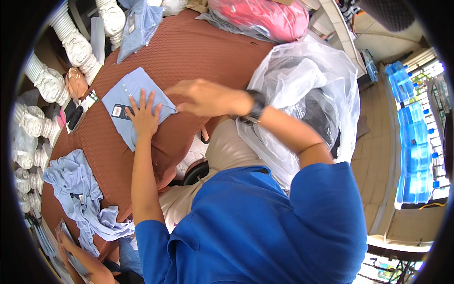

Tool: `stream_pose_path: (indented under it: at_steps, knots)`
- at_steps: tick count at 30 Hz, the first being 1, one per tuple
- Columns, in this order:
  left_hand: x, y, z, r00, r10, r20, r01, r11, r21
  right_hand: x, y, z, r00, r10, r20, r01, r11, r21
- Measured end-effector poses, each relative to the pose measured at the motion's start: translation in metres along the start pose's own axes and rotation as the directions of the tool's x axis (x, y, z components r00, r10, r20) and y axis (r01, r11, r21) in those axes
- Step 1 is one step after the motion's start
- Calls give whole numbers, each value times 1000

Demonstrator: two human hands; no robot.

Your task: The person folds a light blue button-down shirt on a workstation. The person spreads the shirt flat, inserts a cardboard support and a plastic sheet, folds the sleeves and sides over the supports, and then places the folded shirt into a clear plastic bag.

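Note:
A folded light blue button shirt (124,92) lies on the brown cloth-covered table, a dark hang tag (122,112) with a white label on it. My left hand (144,116) is flat on the shirt, fingers spread, pressing its middle beside the tag. Just off the shirt's right corner is my right hand (203,98), a dark watch on its wrist. It is blurred, but its fingers stretch toward the shirt with the thumb apart, and I see nothing in them. Whether it touches the shirt I cannot tell.
Crumpled blue shirts (78,189) lie at the table's left. A bagged blue shirt (140,28) and bagged red clothing (265,19) are at the far side. A large clear plastic bag (307,66) stands right. Another person's arm (85,258) shows lower left. White ornate columns (47,85) line the left.

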State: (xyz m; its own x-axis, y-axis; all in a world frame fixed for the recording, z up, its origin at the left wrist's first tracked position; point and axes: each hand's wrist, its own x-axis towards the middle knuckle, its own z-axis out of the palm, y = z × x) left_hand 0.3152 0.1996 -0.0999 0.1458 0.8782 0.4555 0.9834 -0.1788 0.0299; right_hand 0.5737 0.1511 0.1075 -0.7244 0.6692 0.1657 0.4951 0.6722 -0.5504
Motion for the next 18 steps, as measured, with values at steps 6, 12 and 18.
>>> stream_pose_path:
  at_steps: [6, 12, 18]
  knots:
    - [2, -9, -13, 985, -58, -161, 46, 996, -73, -159, -30, -108, 937, 325, 129, -247, 876, -415]
    - [8, 92, -99, 951, -112, -289, -122, 721, -682, -245, -20, -12, 728, 553, -405, -686, 576, -445]
    - [-39, 186, -147, 961, 257, 104, 73, 127, -989, -242, 0, -26, 786, 376, -491, -608, 616, -501]
